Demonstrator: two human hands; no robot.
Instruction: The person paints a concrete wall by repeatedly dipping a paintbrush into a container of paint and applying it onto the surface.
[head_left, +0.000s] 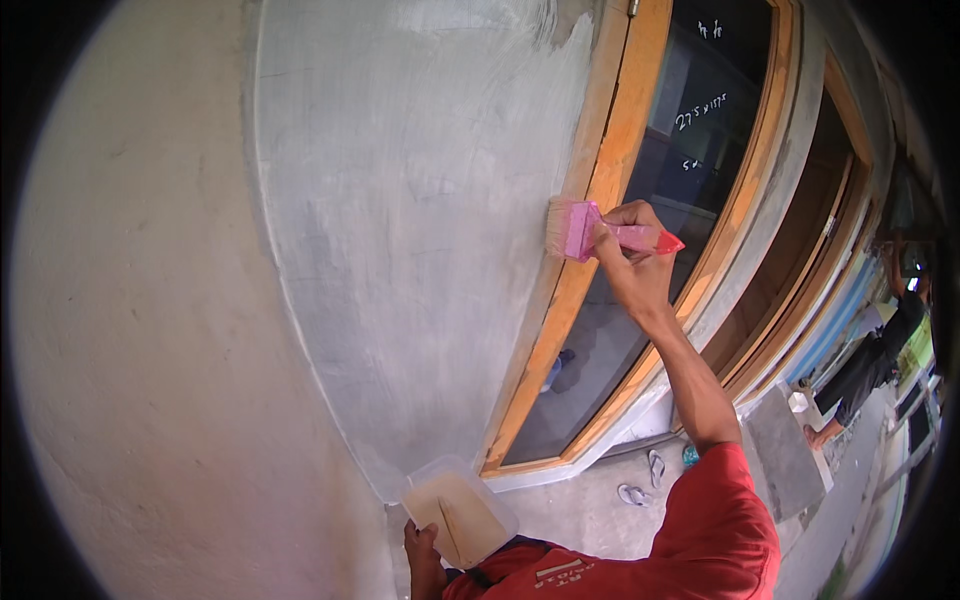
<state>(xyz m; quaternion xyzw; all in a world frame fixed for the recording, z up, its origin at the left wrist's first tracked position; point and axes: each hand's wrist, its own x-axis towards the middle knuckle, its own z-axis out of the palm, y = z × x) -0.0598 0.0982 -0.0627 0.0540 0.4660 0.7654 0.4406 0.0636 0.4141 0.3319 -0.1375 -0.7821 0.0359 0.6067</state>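
In my right hand (637, 255) is a wide paintbrush (581, 231) with a pink ferrule and a pink, red-tipped handle. Its pale bristles lie at the edge between a grey cement-coated wall panel (420, 225) and the wooden window frame (622, 142); I cannot tell whether they press on the surface. Streaky, lighter strokes show near the panel's top. Low down, my left hand (425, 555) grips the edge of a translucent plastic tub (459, 510). Cloudy tan liquid fills part of the tub, and a thin dark stick or line crosses it.
Bare beige wall (165, 300) stands at the left. Handwritten marks are on the dark window glass (697, 172). A pair of flip-flops (635, 495) lies on the concrete floor (577, 521). At the far right, another person (874, 352) in dark clothes stands near a concrete step (784, 450).
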